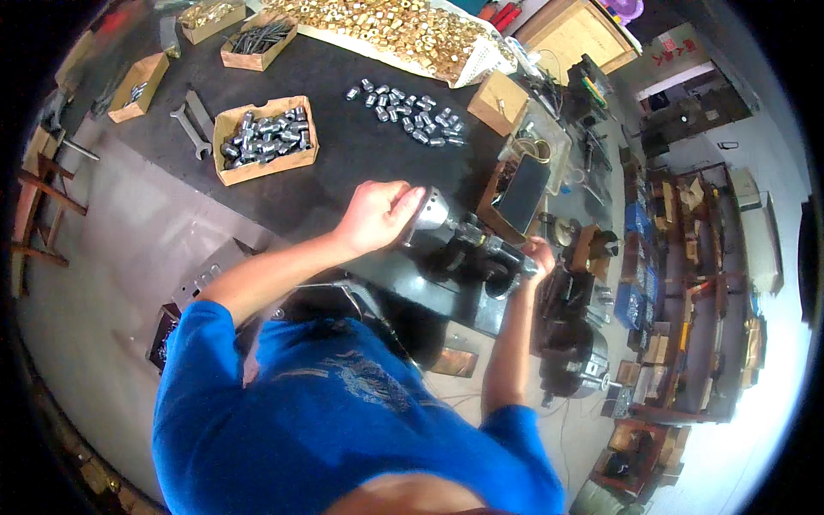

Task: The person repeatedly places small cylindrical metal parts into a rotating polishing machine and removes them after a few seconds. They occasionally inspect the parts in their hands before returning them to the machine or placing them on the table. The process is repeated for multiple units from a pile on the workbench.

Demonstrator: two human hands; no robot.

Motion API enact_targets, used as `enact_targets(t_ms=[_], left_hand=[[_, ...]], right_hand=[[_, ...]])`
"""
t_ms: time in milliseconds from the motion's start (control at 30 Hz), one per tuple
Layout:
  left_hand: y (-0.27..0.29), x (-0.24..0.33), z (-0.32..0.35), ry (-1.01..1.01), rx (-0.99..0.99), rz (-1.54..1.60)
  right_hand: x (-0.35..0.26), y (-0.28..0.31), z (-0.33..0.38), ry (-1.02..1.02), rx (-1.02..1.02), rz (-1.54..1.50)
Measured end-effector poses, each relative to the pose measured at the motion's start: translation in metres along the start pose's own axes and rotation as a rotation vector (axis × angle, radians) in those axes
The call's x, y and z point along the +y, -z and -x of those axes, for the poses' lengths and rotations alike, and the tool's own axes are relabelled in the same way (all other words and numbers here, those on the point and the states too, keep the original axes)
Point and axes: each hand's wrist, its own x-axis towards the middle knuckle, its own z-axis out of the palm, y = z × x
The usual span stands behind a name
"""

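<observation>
At the near edge of the dark bench, my left hand (378, 215) is closed at a round silver metal head (432, 210) with small holes. Its thumb lies along the head's left side, and the other fingers are partly hidden. A shaft (470, 233) runs from this head to the dark body of a small bench machine (506, 257). My right hand (540, 259) is curled at the machine's right end; what its fingers close on is hidden. Beyond my left hand, an open cardboard box (268, 163) holds many shiny metal fittings. More loose fittings (419, 118) lie scattered on the bench.
Brass nuts (386, 30) cover a white sheet at the back. Left of the fittings box lies an open-ended wrench (192, 133). Small cardboard boxes (257, 47) stand farther back. A dark phone-like slab (523, 193) rests on a box, right. Shelves (687, 283) line the right wall.
</observation>
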Motion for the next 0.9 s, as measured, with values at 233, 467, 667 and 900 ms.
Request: enact_targets(t_ms=[233, 467, 667, 900], left_hand=[[0.001, 0.001, 0.003, 0.142, 0.014, 0.043], [0.011, 0.001, 0.001, 0.252, -0.061, 0.034], [0.018, 0.002, -0.001, 0.311, -0.143, 0.079], [0.047, 0.002, 0.025, 0.486, -0.176, 0.556]], right_hand=[[-0.033, -0.027, 0.012, 0.215, -0.045, 0.101], [-0.091, -0.012, 0.095, 0.334, -0.122, -0.236], [-0.053, 0.027, 0.128, 0.062, -0.066, -0.079], [0.0, 0.018, 0.207, 0.106, -0.53, 0.662]])
